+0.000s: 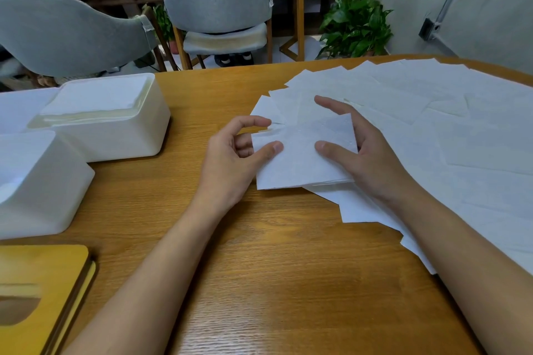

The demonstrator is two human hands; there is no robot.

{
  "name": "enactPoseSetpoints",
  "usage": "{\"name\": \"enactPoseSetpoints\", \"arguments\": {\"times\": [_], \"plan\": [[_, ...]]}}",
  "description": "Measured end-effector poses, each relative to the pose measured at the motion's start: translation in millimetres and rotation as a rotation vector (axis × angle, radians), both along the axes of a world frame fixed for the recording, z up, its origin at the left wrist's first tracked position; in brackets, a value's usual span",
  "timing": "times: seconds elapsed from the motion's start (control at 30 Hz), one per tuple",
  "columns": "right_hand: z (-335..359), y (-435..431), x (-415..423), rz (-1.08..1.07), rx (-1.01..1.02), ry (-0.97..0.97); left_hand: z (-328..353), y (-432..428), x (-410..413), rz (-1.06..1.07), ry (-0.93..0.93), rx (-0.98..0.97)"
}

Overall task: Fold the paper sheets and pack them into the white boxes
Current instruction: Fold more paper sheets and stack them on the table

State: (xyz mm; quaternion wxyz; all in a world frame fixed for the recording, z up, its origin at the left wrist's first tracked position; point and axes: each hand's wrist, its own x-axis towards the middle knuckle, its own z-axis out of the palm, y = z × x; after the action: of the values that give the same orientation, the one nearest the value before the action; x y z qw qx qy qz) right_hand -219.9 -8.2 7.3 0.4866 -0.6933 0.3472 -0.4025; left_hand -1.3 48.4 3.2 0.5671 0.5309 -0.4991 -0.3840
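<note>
**A:** Where does the packing stand?

**B:** Partway, I'd judge. The far white box [115, 135], on the left of the table [259, 268], holds a stack [95, 98] of folded paper that reaches about to its rim. That one looks as good as full.

**A:** And the other?

**B:** The near white box [43, 187] sits just in front of it, at the left edge of view. Its inside is mostly cut off, so I cannot tell how much is in it. A wooden lid [40, 277] with a slot lies nearer the person, on neither box.

**A:** What's in hand?

**B:** One folded sheet [300, 161], in the middle of the table, overlapping the edge of the pile. The left hand [230, 161] pinches its left edge, thumb on top and curled fingers behind. The right hand [372, 158] grips the right edge, thumb pressed on the upper face, the other fingers spread apart behind the paper.

**A:** Is it done folding?

**B:** It looks doubled, with layered edges showing along the bottom. Whether another fold is due I cannot say.

**A:** How much remains?

**B:** Plenty. The loose sheets [432, 112] fan across the whole right side of the table, flat and overlapping. Each wants folding and packing, and the lid wants fitting, I'd guess
</note>
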Motion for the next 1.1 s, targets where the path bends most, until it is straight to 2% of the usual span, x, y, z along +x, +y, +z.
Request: {"name": "enactPoseSetpoints", "arguments": {"times": [0.1, 0.27, 0.37, 0.43, 0.63, 0.7, 0.83, 1.0, 1.1], "plan": [[-1.7, -1.3, -0.7, -0.011, -0.027, 0.011, -0.9, -1.1, 0.1, 0.021, -0.01, -0.006], [1.7, -2.2, -2.4, -0.01, -0.033, -0.044, -2.9, -1.5, -3.4, 0.118, -0.179, -0.03], [3.3, -2.5, -3.6, -0.002, 0.037, -0.155, 2.5, 2.6, -7.6, -0.02, 0.038, 0.063], [3.8, -2.3, -4.1, -0.023, 0.01, -0.122, 3.1, 4.0, -9.8, -0.087, 0.117, 0.072], [4.7, -1.0, -6.9, 0.047, -0.032, 0.105, -2.9, 0.2, -11.3, -0.027, 0.055, -0.052], [-0.1, -3.4, -7.1, -0.053, -0.034, 0.127, -5.9, -0.8, -12.9, 0.01, -0.033, -0.07], [-5.2, -11.4, -10.0, -0.256, -0.084, 0.106, -13.6, -1.0, -10.8, 0.073, -0.469, -0.205], [-6.4, -14.0, -11.3, -0.324, -0.084, 0.099, -22.6, 0.4, -11.3, -0.316, -0.736, -0.19], [-7.4, -13.7, -9.6, -0.31, -0.085, 0.11, -30.0, -3.8, -12.4, -0.339, -0.775, -0.192]]}}
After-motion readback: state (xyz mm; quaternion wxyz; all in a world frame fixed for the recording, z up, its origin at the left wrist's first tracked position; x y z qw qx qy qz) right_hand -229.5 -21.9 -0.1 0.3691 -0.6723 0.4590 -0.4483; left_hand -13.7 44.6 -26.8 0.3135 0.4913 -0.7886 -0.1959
